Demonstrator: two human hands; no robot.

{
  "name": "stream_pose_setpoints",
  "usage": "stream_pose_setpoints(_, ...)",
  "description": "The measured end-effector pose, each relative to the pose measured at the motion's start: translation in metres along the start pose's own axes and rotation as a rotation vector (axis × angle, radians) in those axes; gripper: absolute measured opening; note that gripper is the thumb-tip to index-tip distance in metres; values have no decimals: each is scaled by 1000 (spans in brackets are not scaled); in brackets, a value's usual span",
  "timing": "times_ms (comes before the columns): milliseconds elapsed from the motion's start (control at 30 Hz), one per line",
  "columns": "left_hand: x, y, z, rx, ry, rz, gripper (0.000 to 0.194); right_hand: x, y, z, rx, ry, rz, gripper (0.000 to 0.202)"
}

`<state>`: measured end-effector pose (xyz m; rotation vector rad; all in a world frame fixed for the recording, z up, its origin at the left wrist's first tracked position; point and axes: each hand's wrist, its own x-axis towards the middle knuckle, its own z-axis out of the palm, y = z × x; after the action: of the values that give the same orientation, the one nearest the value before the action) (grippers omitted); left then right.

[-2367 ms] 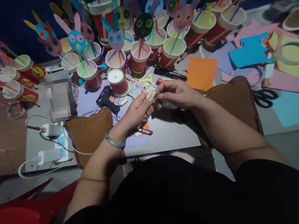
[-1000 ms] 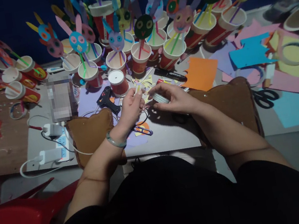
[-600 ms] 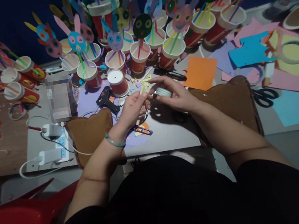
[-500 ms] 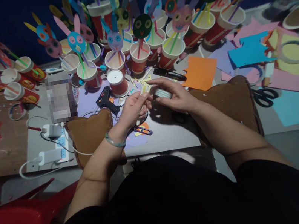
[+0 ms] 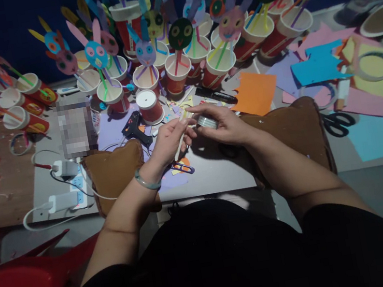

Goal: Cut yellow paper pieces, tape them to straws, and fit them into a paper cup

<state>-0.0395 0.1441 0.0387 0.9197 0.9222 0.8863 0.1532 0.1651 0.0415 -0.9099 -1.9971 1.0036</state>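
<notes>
Above the middle of the table my left hand [image 5: 173, 139] is closed, thumb and fingers pinched on the end of a narrow pale strip [image 5: 179, 149] that looks like tape. The strip hangs down below the fingers. My right hand [image 5: 227, 123] is curled around a small whitish roll of tape [image 5: 207, 122], its index finger reaching toward the left fingertips. The two hands nearly meet. Under the left hand lie a purple-handled craft knife [image 5: 183, 167] and small paper pieces. A black glue gun [image 5: 136, 129] rests just left of the hands, beside an upturned paper cup [image 5: 149, 107].
Paper cups holding straw-mounted paper animal faces [image 5: 145, 52] crowd the back. A black marker [image 5: 216, 95] and orange paper [image 5: 255, 92] lie beyond my right hand. Brown cushions [image 5: 285, 135] sit under both forearms. Scissors [image 5: 338, 123] are at right, a power strip [image 5: 80, 189] at left.
A pale strip now hangs below my left fingers, where it was not clearly visible before. Both hands keep almost the same place, and the roll has tilted slightly in my right hand.
</notes>
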Motion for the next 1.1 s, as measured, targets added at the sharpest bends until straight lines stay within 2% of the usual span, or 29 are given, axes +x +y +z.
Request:
stream_pose_setpoints(300,-1,0,4,-126,-20,-40,33,-2,1,2,-28,22,-8,47)
stream_pose_setpoints(700,-3,2,5,-182,4,-133,26,-3,7,6,-110,6,-126,52)
stream_pose_setpoints(967,-1,5,3,-37,92,26,32,-4,5,10,-151,11,-87,57)
stream_pose_setpoints(1033,1,6,1,-31,141,52,31,-4,7,12,-165,71,-65,52)
stream_pose_setpoints(1100,2,8,0,-25,183,64,29,-4,9,13,-185,144,-53,38)
